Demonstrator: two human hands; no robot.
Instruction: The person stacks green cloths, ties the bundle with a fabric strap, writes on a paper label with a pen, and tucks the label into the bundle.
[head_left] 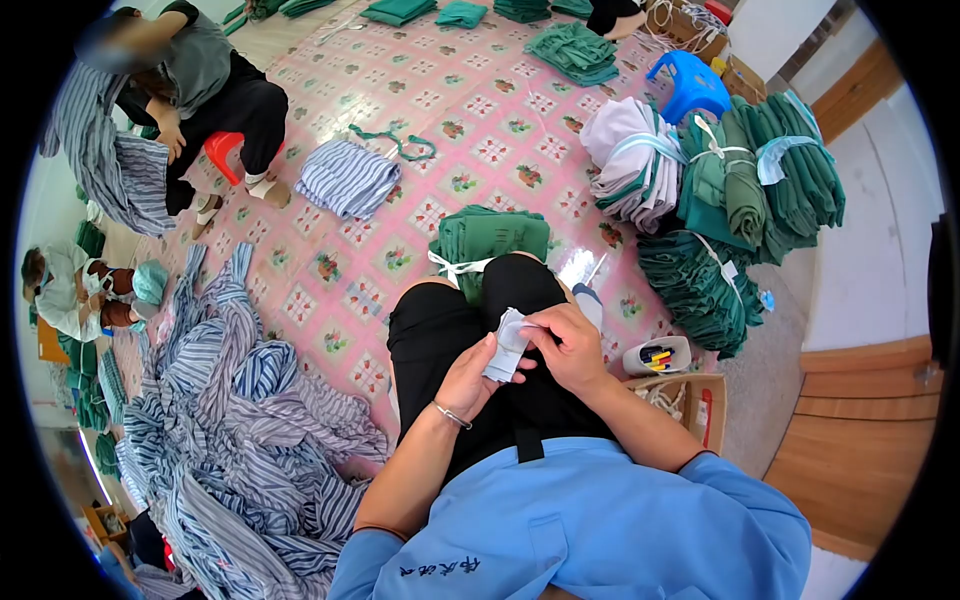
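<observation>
A small wad of whitish slips [508,342], paper or cloth I cannot tell, is above my lap. My left hand [466,385] is closed round its lower left side, a bracelet on the wrist. From the right, my right hand [570,345] pinches the wad's upper right edge between thumb and finger. Just beyond my knees lies a folded green cloth bundle [492,232], bound with a white tie [455,266].
Striped garments [230,400] heap on the left; a folded striped stack [348,178] lies ahead. Tied green bundles [700,290] pile up at right, near a blue stool [690,85] and a pen container [656,357]. A seated person [200,110] handles striped cloth; another [75,295] sits farther left.
</observation>
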